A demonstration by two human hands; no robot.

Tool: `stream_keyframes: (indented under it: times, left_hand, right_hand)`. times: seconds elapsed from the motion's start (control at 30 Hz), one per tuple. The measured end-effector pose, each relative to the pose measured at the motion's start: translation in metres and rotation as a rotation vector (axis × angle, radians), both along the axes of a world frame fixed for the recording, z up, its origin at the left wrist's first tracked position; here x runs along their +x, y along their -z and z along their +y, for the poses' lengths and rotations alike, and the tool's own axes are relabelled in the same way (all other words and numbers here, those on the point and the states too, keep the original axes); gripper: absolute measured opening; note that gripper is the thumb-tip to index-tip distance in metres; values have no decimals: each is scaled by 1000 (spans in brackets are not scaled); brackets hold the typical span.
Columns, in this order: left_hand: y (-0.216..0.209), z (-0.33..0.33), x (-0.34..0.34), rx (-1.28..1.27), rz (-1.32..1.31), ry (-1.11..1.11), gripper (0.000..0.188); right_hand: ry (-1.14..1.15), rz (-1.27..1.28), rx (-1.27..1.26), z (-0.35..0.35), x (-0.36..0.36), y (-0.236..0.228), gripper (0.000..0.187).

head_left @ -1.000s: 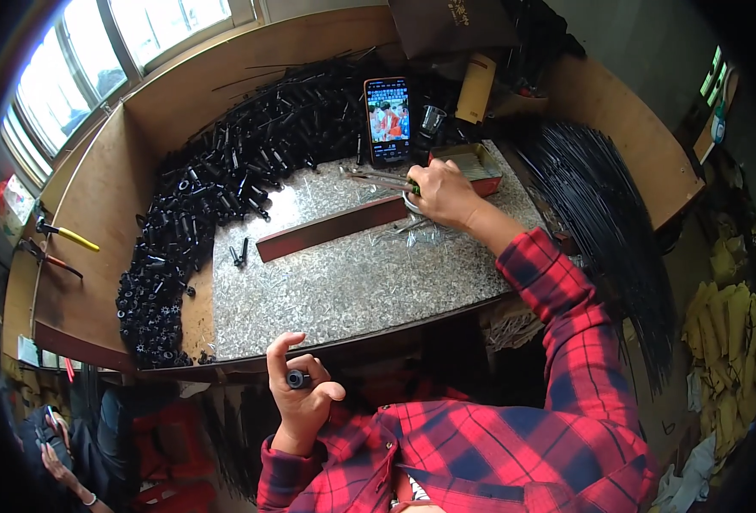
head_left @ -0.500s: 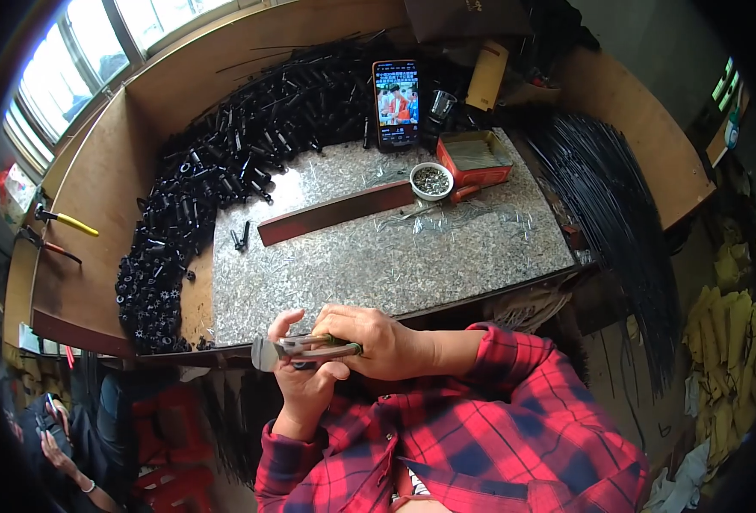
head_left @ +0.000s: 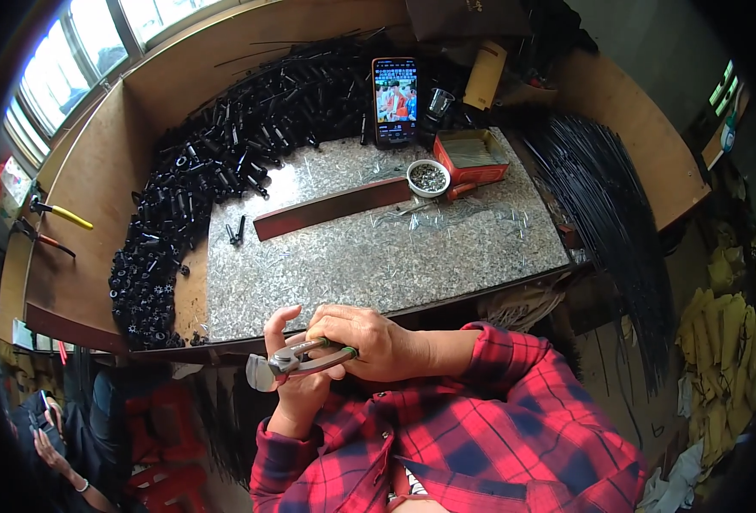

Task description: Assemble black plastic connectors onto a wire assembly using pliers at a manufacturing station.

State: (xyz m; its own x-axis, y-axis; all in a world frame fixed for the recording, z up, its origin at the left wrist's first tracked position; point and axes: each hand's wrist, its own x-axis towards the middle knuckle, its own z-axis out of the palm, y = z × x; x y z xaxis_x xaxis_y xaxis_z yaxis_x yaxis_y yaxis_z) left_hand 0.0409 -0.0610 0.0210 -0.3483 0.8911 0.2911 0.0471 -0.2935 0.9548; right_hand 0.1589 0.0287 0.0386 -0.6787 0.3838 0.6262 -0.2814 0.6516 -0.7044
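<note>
End-cutting pliers (head_left: pixel 303 357) with green-tipped grips are in my right hand (head_left: pixel 369 342), whose fingers wrap round the handles. The broad metal jaws point left, over the front edge of the workbench. Just behind and below the jaws is my left hand (head_left: pixel 299 400), one finger raised and bent beside them. Its other fingers curl behind the pliers, so whatever they hold is hidden. Beyond both hands lies a speckled stone slab (head_left: pixel 352 274). Two small black pieces (head_left: pixel 237 231) rest near its left edge, beside a long dark red bar (head_left: pixel 335 209).
Black tubular parts (head_left: pixel 224 154) are heaped along the left and back. A phone (head_left: pixel 395 103), a white bowl of small metal bits (head_left: pixel 428 178) and a red box (head_left: pixel 472 156) stand at the back. Long black rods (head_left: pixel 600 179) hang off the right side. Another person's hand (head_left: pixel 49 449) shows lower left.
The pliers have turned a little, with their jaws lower and further left. My left thumb is now more hidden behind the handles. The whole view has shifted slightly.
</note>
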Motion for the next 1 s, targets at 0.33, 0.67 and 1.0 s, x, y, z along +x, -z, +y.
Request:
stream_keyframes:
  times: [0.33, 0.67, 1.0]
  left_hand:
    - [0, -3, -2, -49, 5, -10, 82]
    - [9, -5, -8, 59, -68, 5, 99]
    - [11, -5, -22, 73, -126, 45, 109]
  right_hand:
    - [44, 14, 123, -2, 0, -2, 20]
    - [6, -60, 79, 5, -10, 1, 18]
    - [-152, -251, -514, -1, -20, -15, 20]
